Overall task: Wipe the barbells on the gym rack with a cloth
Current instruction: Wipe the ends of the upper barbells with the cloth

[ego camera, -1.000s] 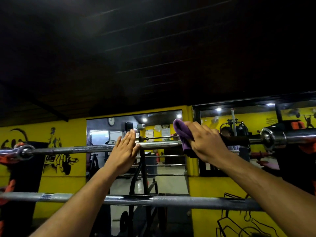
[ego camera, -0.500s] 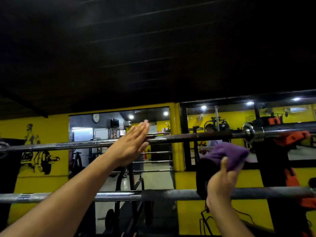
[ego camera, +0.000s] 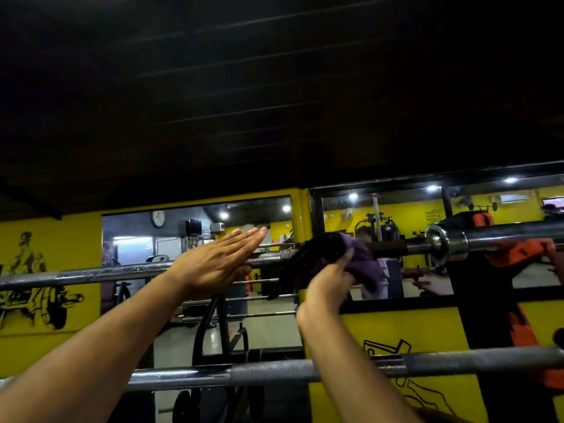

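Purple cloth held against the upper barbell.

The right hand (ego camera: 328, 285) grips a purple cloth (ego camera: 351, 261), bunched up against the upper barbell (ego camera: 128, 271) just left of its chrome collar (ego camera: 439, 243). The left hand (ego camera: 213, 264) lies flat with straight fingers together on the same bar, just beside the cloth. A lower barbell (ego camera: 274, 372) crosses beneath both forearms, before yellow walls.

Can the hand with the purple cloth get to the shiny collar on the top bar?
Probably yes. The right hand holds the cloth against the upper barbell, and the bare stretch between it and the collar has nothing in the way.
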`<state>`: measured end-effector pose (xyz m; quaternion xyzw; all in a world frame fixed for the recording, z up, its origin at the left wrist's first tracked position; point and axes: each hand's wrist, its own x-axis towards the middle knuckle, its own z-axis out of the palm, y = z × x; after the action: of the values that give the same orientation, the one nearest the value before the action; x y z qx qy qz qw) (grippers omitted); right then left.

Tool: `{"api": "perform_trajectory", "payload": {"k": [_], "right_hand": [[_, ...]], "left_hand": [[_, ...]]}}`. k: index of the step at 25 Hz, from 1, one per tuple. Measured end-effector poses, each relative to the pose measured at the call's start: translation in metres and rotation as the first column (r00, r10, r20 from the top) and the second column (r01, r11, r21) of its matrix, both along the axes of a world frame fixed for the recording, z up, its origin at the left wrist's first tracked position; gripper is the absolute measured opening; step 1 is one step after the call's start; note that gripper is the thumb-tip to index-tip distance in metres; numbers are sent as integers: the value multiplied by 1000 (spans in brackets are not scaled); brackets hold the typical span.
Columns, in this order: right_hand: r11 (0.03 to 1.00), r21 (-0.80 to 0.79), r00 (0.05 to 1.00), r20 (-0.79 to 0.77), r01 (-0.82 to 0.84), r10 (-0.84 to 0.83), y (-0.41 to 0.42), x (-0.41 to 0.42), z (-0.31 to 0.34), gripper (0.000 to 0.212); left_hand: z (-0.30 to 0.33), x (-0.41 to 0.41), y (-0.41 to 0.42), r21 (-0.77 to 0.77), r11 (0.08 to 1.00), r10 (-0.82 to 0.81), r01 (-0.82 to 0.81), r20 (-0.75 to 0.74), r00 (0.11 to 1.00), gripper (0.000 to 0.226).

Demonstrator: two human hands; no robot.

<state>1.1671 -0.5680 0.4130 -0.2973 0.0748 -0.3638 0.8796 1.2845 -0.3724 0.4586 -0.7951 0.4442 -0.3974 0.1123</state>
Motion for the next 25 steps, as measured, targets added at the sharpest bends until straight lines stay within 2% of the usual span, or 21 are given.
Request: {"api": "perform_trajectory", "payload": {"k": [2, 4, 7, 10, 15, 18, 22, 25], "right_hand": [[997, -41, 997, -46, -62, 60, 12, 7, -4, 65], [997, -18, 997, -34, -70, 69, 5, -2, -4, 64], [993, 101, 998, 21, 59, -62, -40, -11, 0, 57], [987, 138, 996, 30, 83, -88, -57, -7, 3, 55], [998, 30, 998, 35, -58, 57, 8, 9, 0, 60], [998, -2, 998, 15, -66, 66, 5, 7, -4, 58], [992, 117, 999, 4, 39, -40, -55, -4, 2, 58], [988, 145, 998, 22, 54, -57, -60, -9, 5, 62]], "left_hand": [[0, -3, -1, -29, 1000, -3, 3, -7, 1000, 62], [0, -2, -1, -56, 998, 6, -5, 8, 1000, 61], [-3, -2, -2, -88, 996, 14, -12, 24, 1000, 61], [-5, -1, -2, -106, 994, -1, 4, 27, 1000, 61], [-4, 1, -3, -104, 994, 21, -21, -4, 1000, 62], [-4, -1, -2, -107, 994, 28, -29, -16, 999, 62], [-5, 1, -1, -106, 994, 29, -30, -13, 999, 62], [-5, 5, -2, -104, 994, 25, -25, 0, 1000, 62]]}}
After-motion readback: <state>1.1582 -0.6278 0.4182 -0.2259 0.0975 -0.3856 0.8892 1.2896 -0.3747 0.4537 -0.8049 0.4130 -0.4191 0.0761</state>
